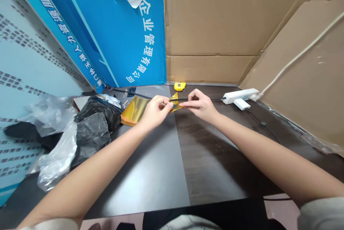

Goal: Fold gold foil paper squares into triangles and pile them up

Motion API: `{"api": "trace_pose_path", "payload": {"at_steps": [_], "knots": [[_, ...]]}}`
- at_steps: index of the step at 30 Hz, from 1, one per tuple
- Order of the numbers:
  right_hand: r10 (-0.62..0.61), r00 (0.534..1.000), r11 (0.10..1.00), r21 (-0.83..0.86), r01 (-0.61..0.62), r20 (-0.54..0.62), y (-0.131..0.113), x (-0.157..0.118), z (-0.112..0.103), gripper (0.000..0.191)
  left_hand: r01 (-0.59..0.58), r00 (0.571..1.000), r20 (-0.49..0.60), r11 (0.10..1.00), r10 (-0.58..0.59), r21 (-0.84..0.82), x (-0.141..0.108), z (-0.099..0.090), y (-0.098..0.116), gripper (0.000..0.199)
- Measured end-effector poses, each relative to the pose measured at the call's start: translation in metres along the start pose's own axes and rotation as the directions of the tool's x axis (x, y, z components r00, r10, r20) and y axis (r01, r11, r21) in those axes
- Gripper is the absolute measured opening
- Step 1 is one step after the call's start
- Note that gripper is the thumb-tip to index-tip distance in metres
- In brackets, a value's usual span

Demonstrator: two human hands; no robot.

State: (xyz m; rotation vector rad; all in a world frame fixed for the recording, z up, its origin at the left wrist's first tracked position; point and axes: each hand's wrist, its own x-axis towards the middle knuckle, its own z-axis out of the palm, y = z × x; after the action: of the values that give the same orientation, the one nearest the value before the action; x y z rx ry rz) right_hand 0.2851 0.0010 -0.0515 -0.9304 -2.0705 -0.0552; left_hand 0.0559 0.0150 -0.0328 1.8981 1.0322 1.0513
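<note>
A small piece of shiny gold film [175, 107] is pinched between my two hands, near the middle of the table. My left hand [157, 111] has thumb and fingers closed on its left edge, close to a black cable [180, 99]. On the right side, my right hand [202, 106] pinches the film with thumb and index finger. The cable passes behind or through the fingers; the exact contact is hidden. A stack of gold sheets [134, 109] lies just left of my left hand.
A yellow tape measure [180, 86] sits behind my hands. To the right are a white power strip [239, 95] and a white adapter [242, 104]. Crumpled black and clear plastic bags [92, 133] pile at the left. Cardboard walls [209, 18] rise behind the table.
</note>
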Motion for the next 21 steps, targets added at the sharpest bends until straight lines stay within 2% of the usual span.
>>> {"api": "trace_pose_path", "payload": {"at_steps": [4, 7, 10, 12, 16, 19, 21], "knots": [[-0.034, 0.995, 0.998, 0.054, 0.029, 0.096, 0.039, 0.008, 0.016, 0.026, 0.227, 0.974, 0.043, 0.969, -0.224, -0.101, 0.02, 0.024, -0.018, 0.025], [-0.029, 0.989, 0.998, 0.06, 0.02, 0.147, 0.059, 0.014, 0.026, 0.024, 0.322, 0.946, 0.062, 0.938, -0.317, -0.127, 0.033, 0.034, -0.023, 0.021], [0.019, 0.985, 0.999, 0.023, -0.023, 0.169, 0.074, 0.021, 0.035, 0.021, 0.373, 0.927, 0.068, 0.923, -0.368, -0.091, 0.047, 0.04, -0.026, 0.033], [0.065, 0.984, 0.998, -0.019, -0.063, 0.167, 0.082, 0.024, 0.039, 0.025, 0.376, 0.926, 0.05, 0.926, -0.374, -0.025, 0.054, 0.044, -0.029, 0.04], [0.147, 0.976, 0.987, -0.092, -0.133, 0.162, 0.092, 0.021, 0.045, 0.036, 0.293, 0.955, -0.006, 0.936, -0.297, 0.194, 0.058, 0.046, -0.033, 0.035], [0.157, 0.966, 0.984, -0.111, -0.136, 0.208, 0.094, 0.017, 0.045, 0.031, 0.189, 0.978, 0.013, 0.917, -0.207, 0.351, 0.055, 0.043, -0.033, 0.045], [0.139, 0.958, 0.988, -0.105, -0.117, 0.25, 0.094, 0.015, 0.043, 0.026, 0.14, 0.983, 0.049, 0.897, -0.177, 0.42, 0.054, 0.042, -0.032, 0.039]]}}
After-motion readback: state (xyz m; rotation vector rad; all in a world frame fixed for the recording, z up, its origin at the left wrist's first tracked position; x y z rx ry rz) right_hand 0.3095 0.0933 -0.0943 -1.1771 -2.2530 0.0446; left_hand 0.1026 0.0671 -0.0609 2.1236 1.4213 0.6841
